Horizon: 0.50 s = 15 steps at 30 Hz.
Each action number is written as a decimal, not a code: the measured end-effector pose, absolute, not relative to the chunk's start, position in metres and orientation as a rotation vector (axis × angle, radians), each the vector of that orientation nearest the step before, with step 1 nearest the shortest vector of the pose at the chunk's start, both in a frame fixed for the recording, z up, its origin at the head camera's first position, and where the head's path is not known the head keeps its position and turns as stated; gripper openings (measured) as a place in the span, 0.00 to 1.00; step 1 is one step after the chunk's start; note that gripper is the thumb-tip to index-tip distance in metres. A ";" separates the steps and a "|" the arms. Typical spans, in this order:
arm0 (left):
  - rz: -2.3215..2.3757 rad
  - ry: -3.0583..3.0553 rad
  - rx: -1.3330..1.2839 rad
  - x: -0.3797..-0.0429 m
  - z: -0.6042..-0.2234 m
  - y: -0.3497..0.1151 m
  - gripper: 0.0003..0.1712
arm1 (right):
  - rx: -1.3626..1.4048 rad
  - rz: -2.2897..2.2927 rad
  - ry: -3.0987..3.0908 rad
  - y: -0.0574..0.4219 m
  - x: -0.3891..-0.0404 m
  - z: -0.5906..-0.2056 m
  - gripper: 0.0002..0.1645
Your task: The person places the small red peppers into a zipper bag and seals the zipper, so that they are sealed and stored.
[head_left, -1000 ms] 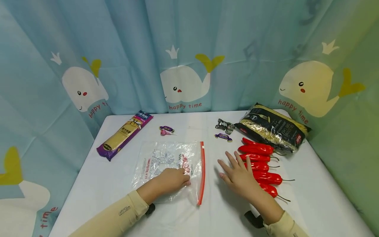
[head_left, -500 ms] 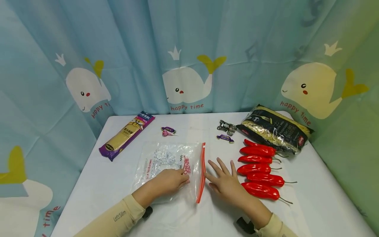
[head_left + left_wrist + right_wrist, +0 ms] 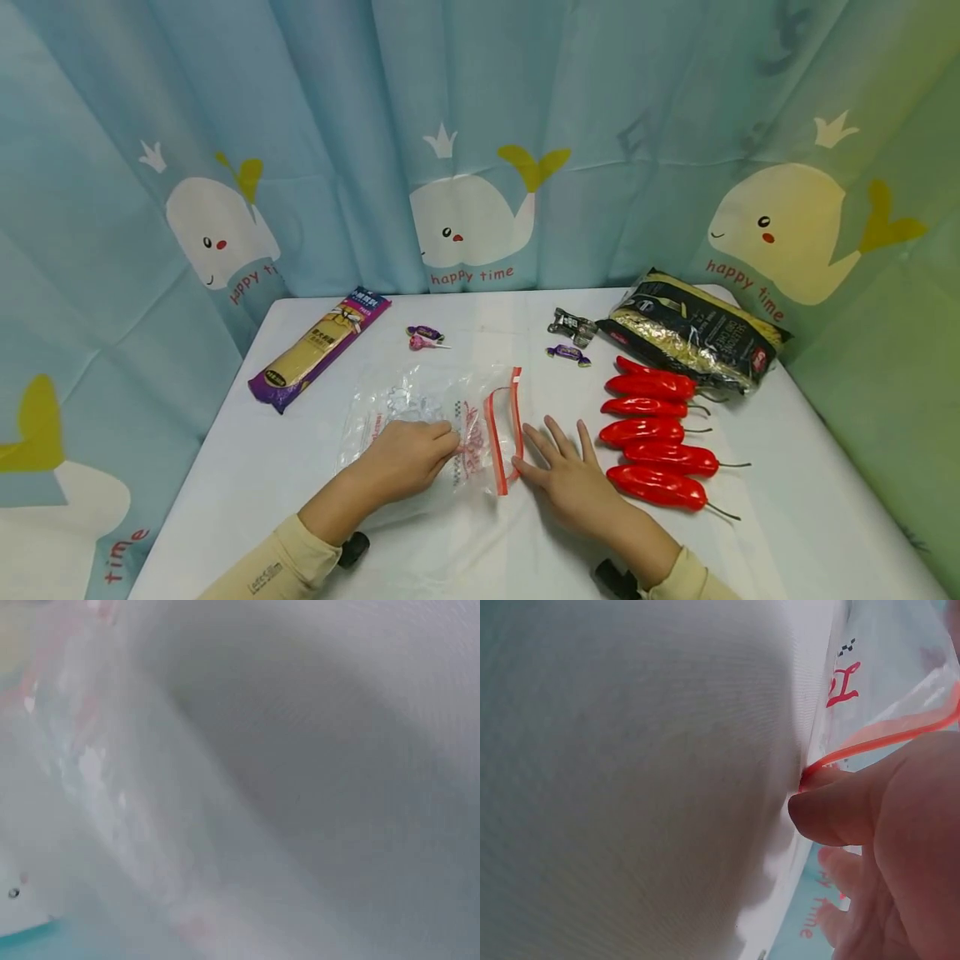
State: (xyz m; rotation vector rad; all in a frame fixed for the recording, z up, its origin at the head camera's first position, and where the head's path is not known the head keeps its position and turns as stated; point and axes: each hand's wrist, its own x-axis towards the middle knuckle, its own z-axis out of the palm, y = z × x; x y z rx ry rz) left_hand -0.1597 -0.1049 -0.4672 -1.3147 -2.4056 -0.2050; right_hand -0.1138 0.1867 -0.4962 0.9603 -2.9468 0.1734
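Note:
A clear zip bag with red print and a red zip strip lies flat, its mouth facing right and gaping. My left hand pinches the bag's upper layer near its middle. At the mouth, the thumb and index finger of my right hand pinch the lower rim by the red zip; the other fingers are spread. In the left wrist view only blurred clear plastic and table surface show, with no fingers visible. Several red chili peppers lie to the right of my right hand.
A purple pasta packet lies at the back left. Near the back are a wrapped candy and a lollipop. Further right lie a black-wrapped sweet, a purple candy and a large black-and-gold bag.
My right hand has come left from the peppers to the bag's mouth and taken its lower rim. My left hand has shifted left, and the mouth has spread apart.

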 end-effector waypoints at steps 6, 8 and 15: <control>-0.197 -2.317 -1.326 -0.157 -0.469 -0.110 0.13 | 0.973 0.238 -2.983 0.187 -0.112 -0.493 0.36; -0.188 -2.291 -1.366 -0.157 -0.473 -0.107 0.12 | 0.973 0.323 -2.985 0.189 -0.111 -0.492 0.37; -0.180 -2.280 -1.400 -0.159 -0.481 -0.103 0.13 | 0.766 0.463 -2.875 0.230 -0.100 -0.466 0.35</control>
